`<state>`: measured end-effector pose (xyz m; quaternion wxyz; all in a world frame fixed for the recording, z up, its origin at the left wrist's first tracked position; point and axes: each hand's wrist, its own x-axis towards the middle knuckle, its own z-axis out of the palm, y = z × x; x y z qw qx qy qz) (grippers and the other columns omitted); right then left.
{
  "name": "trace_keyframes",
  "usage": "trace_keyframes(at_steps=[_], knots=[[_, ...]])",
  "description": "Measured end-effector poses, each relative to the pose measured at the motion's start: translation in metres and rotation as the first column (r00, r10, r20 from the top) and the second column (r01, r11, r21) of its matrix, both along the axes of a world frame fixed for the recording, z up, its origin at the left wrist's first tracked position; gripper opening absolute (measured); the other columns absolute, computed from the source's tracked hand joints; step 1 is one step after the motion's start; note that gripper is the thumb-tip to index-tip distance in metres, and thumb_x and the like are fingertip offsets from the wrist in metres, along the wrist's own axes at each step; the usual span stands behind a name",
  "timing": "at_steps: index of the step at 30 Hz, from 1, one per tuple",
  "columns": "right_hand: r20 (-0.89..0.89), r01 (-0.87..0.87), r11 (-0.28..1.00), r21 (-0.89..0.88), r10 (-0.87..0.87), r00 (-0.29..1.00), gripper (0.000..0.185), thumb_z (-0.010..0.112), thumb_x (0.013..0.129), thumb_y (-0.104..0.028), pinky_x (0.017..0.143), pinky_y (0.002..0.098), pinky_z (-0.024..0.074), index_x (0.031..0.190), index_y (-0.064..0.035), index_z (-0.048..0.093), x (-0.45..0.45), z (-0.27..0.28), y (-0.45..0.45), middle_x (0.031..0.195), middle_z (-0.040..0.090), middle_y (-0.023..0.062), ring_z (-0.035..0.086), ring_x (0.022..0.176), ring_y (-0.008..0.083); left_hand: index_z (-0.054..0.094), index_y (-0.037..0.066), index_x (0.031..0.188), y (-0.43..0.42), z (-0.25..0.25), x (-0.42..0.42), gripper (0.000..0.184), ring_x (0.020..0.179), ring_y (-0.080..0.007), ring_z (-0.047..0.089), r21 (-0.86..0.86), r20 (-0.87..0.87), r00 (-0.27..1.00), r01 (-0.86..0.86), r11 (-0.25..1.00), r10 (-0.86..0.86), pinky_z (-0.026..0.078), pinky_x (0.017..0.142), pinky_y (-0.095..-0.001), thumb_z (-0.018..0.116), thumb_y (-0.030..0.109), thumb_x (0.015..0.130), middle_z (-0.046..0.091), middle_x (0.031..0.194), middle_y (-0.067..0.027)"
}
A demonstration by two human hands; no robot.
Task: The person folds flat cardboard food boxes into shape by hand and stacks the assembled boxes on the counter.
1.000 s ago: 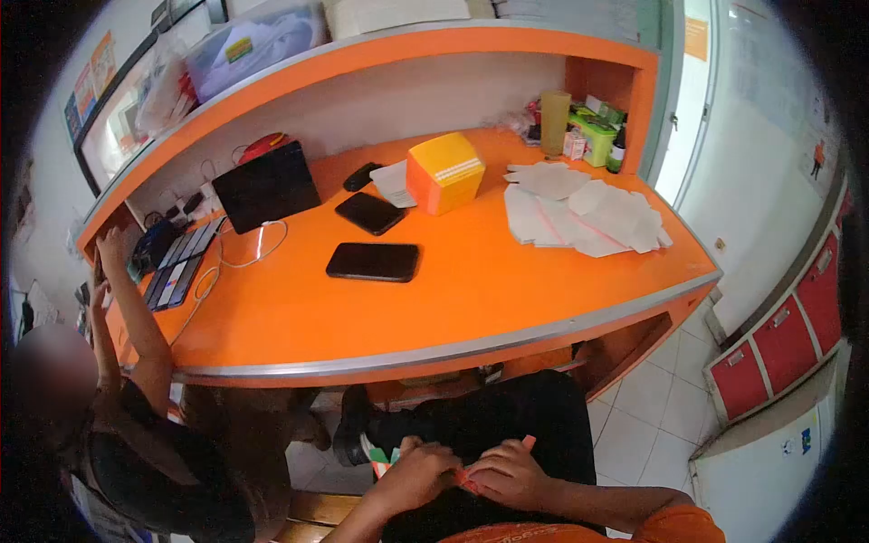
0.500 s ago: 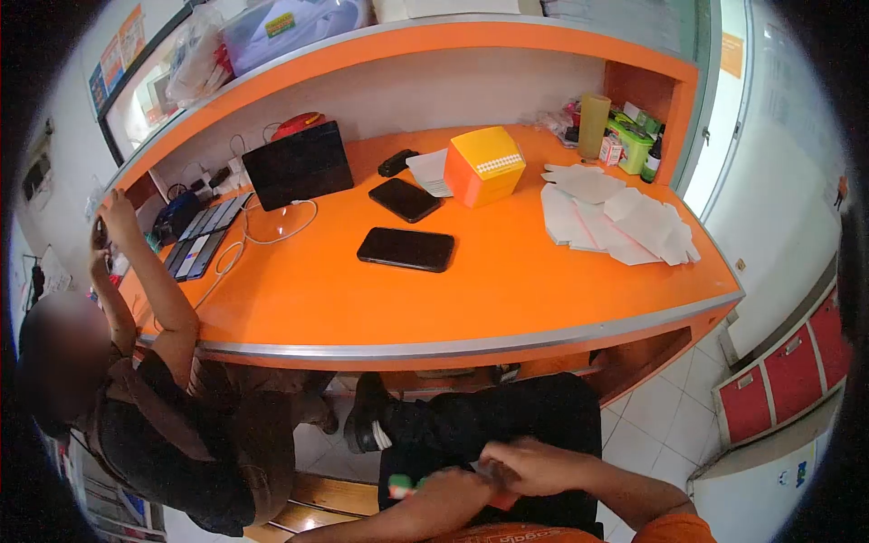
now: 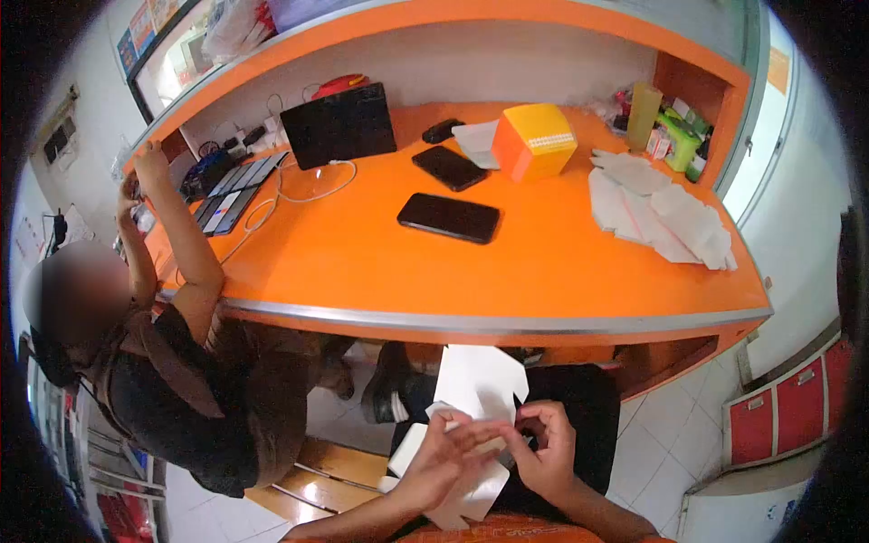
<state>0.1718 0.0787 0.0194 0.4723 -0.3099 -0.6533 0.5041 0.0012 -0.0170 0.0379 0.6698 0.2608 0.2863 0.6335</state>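
On the person's lap, over black trousers, lies a white, flat cut-out sheet [image 3: 475,380] with flaps, spreading up toward the desk edge. My left hand [image 3: 444,457] is over the sheet's lower part, its fingers extended toward the right. Close beside it, my right hand [image 3: 546,443] has its fingers curled, with thumb and fingertips near the sheet's right edge. Whether those fingers pinch the sheet or something small is too unclear to tell. The fingertips of both hands nearly meet above the sheet.
An orange desk [image 3: 362,271] holds two black phones [image 3: 448,217], a yellow-orange box [image 3: 536,143], a stack of white cut-outs [image 3: 665,213], a dark tablet [image 3: 339,125] and a white cable. Another person [image 3: 172,398] sits at the left with raised arms. A wooden bench [image 3: 330,475] stands below.
The white sheet now lies opened out on the lap, where the hands held a small red and green item before. My left hand has spread its fingers. The view has shifted, moving the desk leftward-to-right.
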Motion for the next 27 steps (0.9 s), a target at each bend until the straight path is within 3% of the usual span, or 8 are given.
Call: trace_keyframes(at_steps=[2,3,7,9,19,22,25,27], knots=[[0.159,-0.072,0.964,0.256,0.032,0.987,0.039,0.083,0.084,-0.004,0.078,0.0404,0.0586,0.117,0.002,0.062,-0.006,0.014,0.005,0.104,0.067,0.0172,0.071,0.089,0.0363,0.034,0.016,0.137,0.004,0.02,0.004,0.064,0.138,-0.0379,0.052,-0.057,-0.188,0.972,-0.157,0.986,0.144,0.046,0.114,-0.0615,0.08,0.021,0.093,0.049,0.143,-0.0175],[0.237,-0.125,0.918,0.376,0.035,0.971,0.039,0.082,0.084,-0.003,0.079,0.0405,0.0588,0.118,0.0025,0.063,-0.01,0.023,0.009,0.104,0.067,0.0172,0.072,0.091,0.0368,0.033,0.011,0.134,0.007,0.018,0.002,0.053,0.127,-0.0278,0.057,0.031,-0.325,0.929,-0.177,0.984,0.178,0.054,0.102,-0.042,0.071,0.002,0.097,0.043,0.139,-0.0125],[0.278,-0.263,0.746,0.612,0.109,0.954,0.031,0.078,0.079,0.001,0.079,0.043,0.0578,0.109,-0.0017,0.071,-0.033,0.04,0.008,0.101,0.066,0.0135,0.068,0.091,0.0334,0.045,0.008,0.122,0.026,0.009,-0.004,0.03,0.103,-0.0172,0.059,0.184,-0.655,0.553,-0.544,0.818,0.515,0.055,0.095,-0.0367,0.068,0.009,0.102,0.055,0.11,-0.0043],[0.261,-0.211,0.794,0.57,0.069,0.963,0.03,0.076,0.078,0.003,0.076,0.0429,0.0568,0.108,-0.0028,0.073,-0.037,0.043,0.009,0.098,0.065,0.0128,0.067,0.089,0.0322,0.05,0.006,0.113,0.031,0.01,-0.007,0.015,0.093,-0.012,0.066,0.044,-0.291,0.722,-0.646,0.762,0.628,0.061,0.087,-0.0348,0.063,0.01,0.107,0.062,0.103,-0.0036],[0.093,-0.194,0.914,0.355,0.172,0.981,0.019,0.08,0.09,-0.004,0.06,0.0269,0.0513,0.108,0.0005,0.074,-0.033,0.046,0.027,0.09,0.067,0.0092,0.064,0.069,0.0141,0.074,-0.002,0.097,0.015,-0.015,-0.01,0.013,0.097,-0.0154,0.066,0.567,-0.676,0.261,-0.414,0.712,0.69,0.051,0.089,-0.031,0.073,0.01,0.101,0.074,0.107,-0.0101],[0.035,-0.251,0.926,0.281,0.252,0.967,0.016,0.078,0.093,-0.003,0.065,0.0259,0.0521,0.107,0.0019,0.074,-0.035,0.05,0.032,0.09,0.067,0.0102,0.065,0.075,0.014,0.075,-0.003,0.093,0.023,-0.01,-0.006,0.019,0.096,-0.0166,0.066,0.516,-0.616,0.328,-0.519,0.682,0.716,0.05,0.086,-0.0308,0.076,0.016,0.099,0.074,0.104,-0.0102],[-0.301,-0.401,0.906,-0.137,0.348,0.888,0.012,0.075,0.096,-0.003,0.072,0.0255,0.0521,0.105,0.0038,0.073,-0.039,0.051,0.029,0.091,0.068,0.0114,0.066,0.082,0.0136,0.075,-0.001,0.103,0.027,-0.018,-0.01,0.02,0.098,-0.0167,0.068,0.499,-0.527,0.417,-0.554,0.667,0.74,0.052,0.088,-0.0314,0.078,0.018,0.099,0.074,0.104,-0.0094],[-0.232,-0.441,0.884,-0.155,0.402,0.886,0.01,0.073,0.098,-0.002,0.077,0.0273,0.0529,0.103,0.0053,0.072,-0.033,0.057,0.032,0.092,0.069,0.0122,0.067,0.087,0.0155,0.074,-0.001,0.108,0.033,-0.021,-0.011,0.022,0.1,-0.0163,0.068,0.516,-0.436,0.474,-0.565,0.644,0.765,0.053,0.089,-0.0321,0.079,0.018,0.099,0.074,0.106,-0.0085]])
